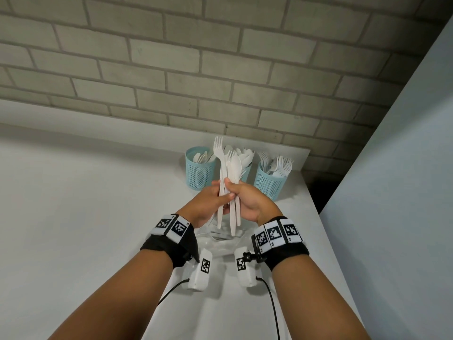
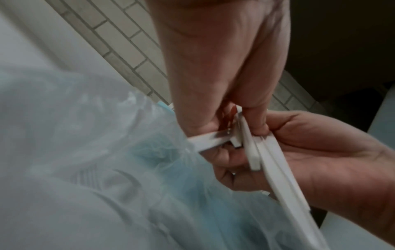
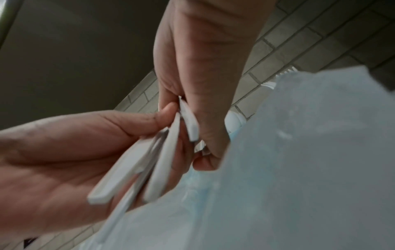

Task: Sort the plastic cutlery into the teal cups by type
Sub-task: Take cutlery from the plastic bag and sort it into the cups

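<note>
Both hands hold one bunch of white plastic cutlery [image 1: 229, 173] upright by its handles, above the table and just in front of the teal cups. A fork's tines stand highest in the bunch. My left hand [image 1: 210, 200] curls round the handles from the left; my right hand [image 1: 246, 200] pinches them from the right, thumb on top. The wrist views show the handles [image 2: 273, 169] [image 3: 162, 160] fanned between the two palms. The left teal cup [image 1: 199, 171] holds round-tipped pieces. Forks fill the right cup [image 1: 269, 184]. The middle cup [image 1: 246, 171], with spoons, is mostly hidden behind the bunch.
A crumpled clear plastic bag [image 1: 220, 241] lies on the white table [image 1: 98, 217] under my hands. A brick wall [image 1: 220, 69] rises behind the cups. The table's right edge [image 1: 318, 217] borders a dark gap and a pale panel [image 1: 392, 192].
</note>
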### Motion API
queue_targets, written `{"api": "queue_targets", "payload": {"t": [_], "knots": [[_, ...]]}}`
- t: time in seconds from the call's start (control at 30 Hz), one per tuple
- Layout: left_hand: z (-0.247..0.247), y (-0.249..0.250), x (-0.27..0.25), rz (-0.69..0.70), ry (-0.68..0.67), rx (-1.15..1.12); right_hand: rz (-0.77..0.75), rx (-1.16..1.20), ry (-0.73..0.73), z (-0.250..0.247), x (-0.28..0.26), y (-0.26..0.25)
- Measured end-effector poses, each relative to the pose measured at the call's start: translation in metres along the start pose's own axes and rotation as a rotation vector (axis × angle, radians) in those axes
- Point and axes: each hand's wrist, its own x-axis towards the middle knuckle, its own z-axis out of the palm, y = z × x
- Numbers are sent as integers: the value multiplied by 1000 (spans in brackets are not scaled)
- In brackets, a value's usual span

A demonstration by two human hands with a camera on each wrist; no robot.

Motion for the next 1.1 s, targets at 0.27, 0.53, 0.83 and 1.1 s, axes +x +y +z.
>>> {"api": "queue_targets", "payload": {"t": [0.27,0.53,0.83,1.1], "knots": [[-1,3,-7,-74,-158,9,-71,56,-56,-6,6,5],[2,4,-4,-86,-89,-46,-161,60,-21,-1,9,4],[-4,1,-7,-37,-111,-20,-106,-24,26,3,6,2],[-4,0,-6,-76,-64,-81,-157,12,210,0,6,-9]]}}
